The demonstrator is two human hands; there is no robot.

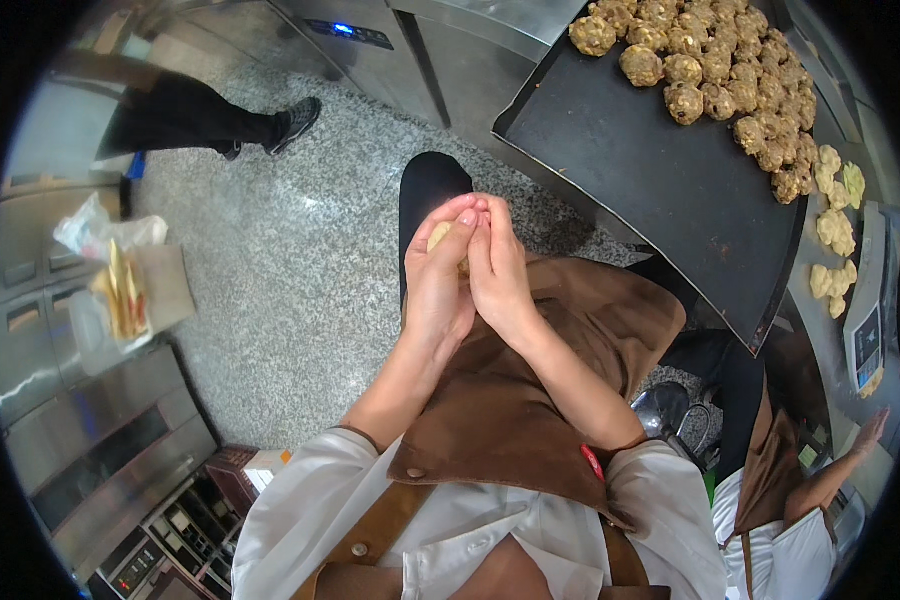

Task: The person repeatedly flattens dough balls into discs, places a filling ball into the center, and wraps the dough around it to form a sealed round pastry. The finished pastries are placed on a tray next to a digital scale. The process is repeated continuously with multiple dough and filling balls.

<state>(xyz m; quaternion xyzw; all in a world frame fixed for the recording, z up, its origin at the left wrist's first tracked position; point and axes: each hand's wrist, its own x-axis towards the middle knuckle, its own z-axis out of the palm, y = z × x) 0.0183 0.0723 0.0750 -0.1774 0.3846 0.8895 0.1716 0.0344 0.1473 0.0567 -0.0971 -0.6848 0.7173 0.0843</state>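
Note:
Both of my hands are cupped together in front of my brown apron. Between them they hold a piece of pale dough [440, 235], mostly hidden by the palms and fingers. My left hand [442, 262] and my right hand [499, 262] are swapped in neither position; their fingertips meet at the top. To the upper right lies a dark baking tray [645, 165], its far part crowded with lumpy brown dough balls [682, 101]. Beyond the tray's right edge, small pale dough pieces [836, 231] rest on a work surface.
A digital scale [866, 337] stands at the far right, near a co-worker's hand [870, 433]. Another person's leg and shoe [296, 124] show at the upper left. Stainless steel cabinets [22, 300] line the left; a plastic container [97, 330] with food sits there.

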